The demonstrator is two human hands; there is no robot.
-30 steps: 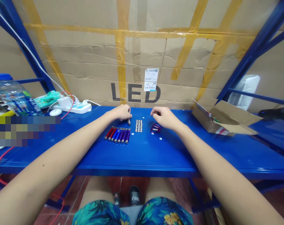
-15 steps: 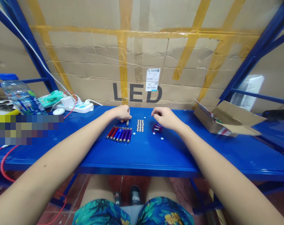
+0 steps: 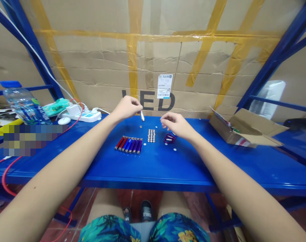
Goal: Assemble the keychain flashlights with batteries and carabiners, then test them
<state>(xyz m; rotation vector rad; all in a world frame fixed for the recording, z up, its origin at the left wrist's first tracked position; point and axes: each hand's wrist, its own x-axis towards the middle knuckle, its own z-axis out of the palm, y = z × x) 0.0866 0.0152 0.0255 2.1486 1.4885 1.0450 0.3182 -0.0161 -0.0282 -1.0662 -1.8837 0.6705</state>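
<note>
My left hand (image 3: 126, 108) is raised above the blue shelf (image 3: 155, 168), its fingers pinched on a small silver tube (image 3: 142, 116) that points down and to the right. A tiny round piece (image 3: 141, 126) lies on the shelf just below it. My right hand (image 3: 175, 124) hovers with curled fingers over a small heap of purple clips (image 3: 169, 138). A row of red, blue and purple tubes (image 3: 129, 145) lies in front of the left hand. A block of button cells (image 3: 150, 135) sits between the hands.
An open cardboard box (image 3: 243, 129) stands at the right. A white power strip (image 3: 82, 115), a white mouse (image 3: 64, 120) and a water bottle (image 3: 24, 104) are at the left. A large taped carton marked LED (image 3: 153, 67) closes the back. A red cable (image 3: 6, 171) hangs at left.
My left hand has lifted off the shelf with the silver tube, rising up and back. A small round piece now lies where the hand was. My right hand has barely moved.
</note>
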